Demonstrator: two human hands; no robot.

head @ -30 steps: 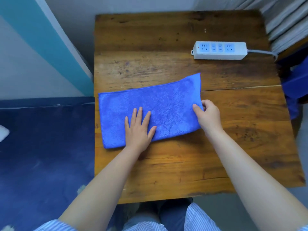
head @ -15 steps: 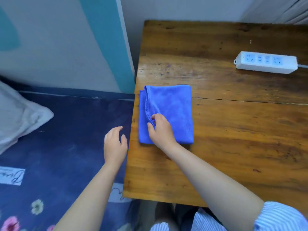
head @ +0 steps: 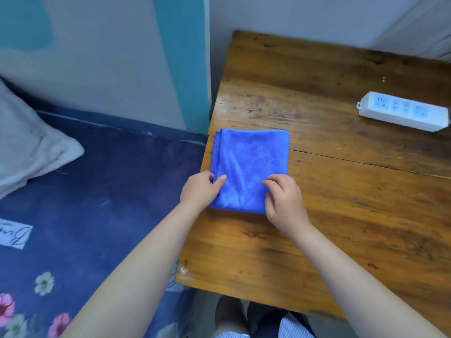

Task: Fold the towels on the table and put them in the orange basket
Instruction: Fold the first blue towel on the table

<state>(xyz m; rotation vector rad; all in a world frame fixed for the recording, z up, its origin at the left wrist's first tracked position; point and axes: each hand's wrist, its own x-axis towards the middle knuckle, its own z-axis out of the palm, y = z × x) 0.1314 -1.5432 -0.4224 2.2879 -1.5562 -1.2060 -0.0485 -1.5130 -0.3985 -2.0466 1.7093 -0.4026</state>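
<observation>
A dark blue bedspread (head: 102, 203) with a flower print fills the lower left of the head view, and a pale pillow (head: 26, 145) lies on it at the far left. Right of it stands the wooden table (head: 341, 215), its left edge running alongside the bed and its top scuffed and glossy. On the table's left side, close to that edge, lies the blue towel (head: 251, 164), folded into a compact, nearly square pad with its stacked hemmed edges along the left and a smooth fold on the right. A white power strip (head: 402, 114) sits well apart from it, near the table's far right. Both bare forearms reach in from below to the towel's near end. The left hand (head: 199, 190) is at the near left corner: its thumb lies on top of the cloth just inside the hemmed edge while the curled fingers wrap the edge from the side, so the corner is pinched between them. The right hand (head: 284, 200) is at the near right corner, its fingers bent with the tips pressing down on the top layer and the thumb down by the right fold; whether the thumb goes under the cloth cannot be told.
</observation>
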